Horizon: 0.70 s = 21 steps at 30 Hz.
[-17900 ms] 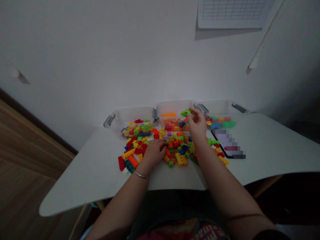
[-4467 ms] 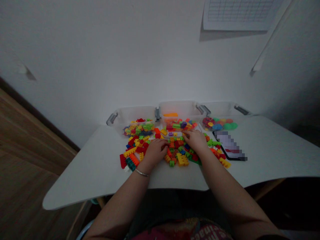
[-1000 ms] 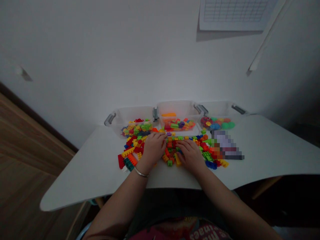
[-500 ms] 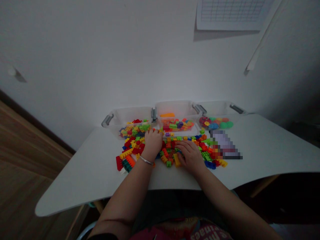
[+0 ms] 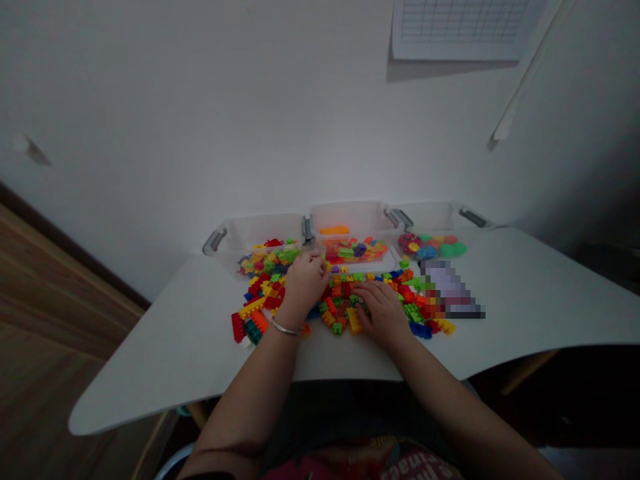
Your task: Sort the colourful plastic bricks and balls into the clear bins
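Observation:
My left hand (image 5: 306, 285), with a bracelet at the wrist, is over the back of a pile of toy building bricks (image 5: 336, 305), just in front of the clear bins. Its fingers are curled in and pressed together; a bit of yellow shows by the fingertips, but I cannot make out what they hold. My right hand (image 5: 384, 312) lies palm down on the bricks at the right, fingers stretched and thumb apart. Beside that thumb is a yellow brick (image 5: 355, 321). Bricks under both palms are hidden.
Against the wall stand a left bin (image 5: 265, 230) of bricks, a middle bin (image 5: 357, 215) with orange and other pieces, and a right bin (image 5: 433, 215) with round pieces. A pixelated flat object (image 5: 453, 288) lies right of the pile on the white table (image 5: 530, 287).
My left hand has lifted slightly and moved a little back toward the bins, its fingers curling closer together. My right hand has barely moved.

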Available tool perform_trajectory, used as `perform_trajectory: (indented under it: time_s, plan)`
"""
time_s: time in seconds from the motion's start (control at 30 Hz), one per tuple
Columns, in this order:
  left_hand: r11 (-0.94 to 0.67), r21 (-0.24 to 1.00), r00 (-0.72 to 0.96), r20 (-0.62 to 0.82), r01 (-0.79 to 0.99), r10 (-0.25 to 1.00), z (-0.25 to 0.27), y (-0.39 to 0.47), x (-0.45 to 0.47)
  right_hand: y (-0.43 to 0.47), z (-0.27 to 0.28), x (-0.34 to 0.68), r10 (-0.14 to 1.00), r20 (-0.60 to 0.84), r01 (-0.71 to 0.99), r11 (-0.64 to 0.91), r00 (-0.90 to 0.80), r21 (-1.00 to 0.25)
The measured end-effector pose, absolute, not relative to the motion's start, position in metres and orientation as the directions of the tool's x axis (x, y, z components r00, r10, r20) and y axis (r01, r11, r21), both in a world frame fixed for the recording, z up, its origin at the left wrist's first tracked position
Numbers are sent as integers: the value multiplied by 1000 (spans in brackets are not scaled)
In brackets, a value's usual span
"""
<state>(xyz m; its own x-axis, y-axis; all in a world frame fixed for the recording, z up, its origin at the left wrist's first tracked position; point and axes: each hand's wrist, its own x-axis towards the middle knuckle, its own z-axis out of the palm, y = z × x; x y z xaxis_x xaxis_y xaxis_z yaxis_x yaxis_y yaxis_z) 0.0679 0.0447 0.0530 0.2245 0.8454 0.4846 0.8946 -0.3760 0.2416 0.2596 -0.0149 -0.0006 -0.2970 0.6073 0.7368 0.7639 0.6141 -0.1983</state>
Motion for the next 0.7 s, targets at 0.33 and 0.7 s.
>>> perform_trajectory:
  time_s: [0.33,0.7]
  plan:
    - [-685,527,519,450,503,727,41,14,65,-12,-4,260,611,748,784,586,-259,-207]
    - [-705,506,556,439,497,706,28,15,63,-10,-1,255,620,724,810,567,-301,-148]
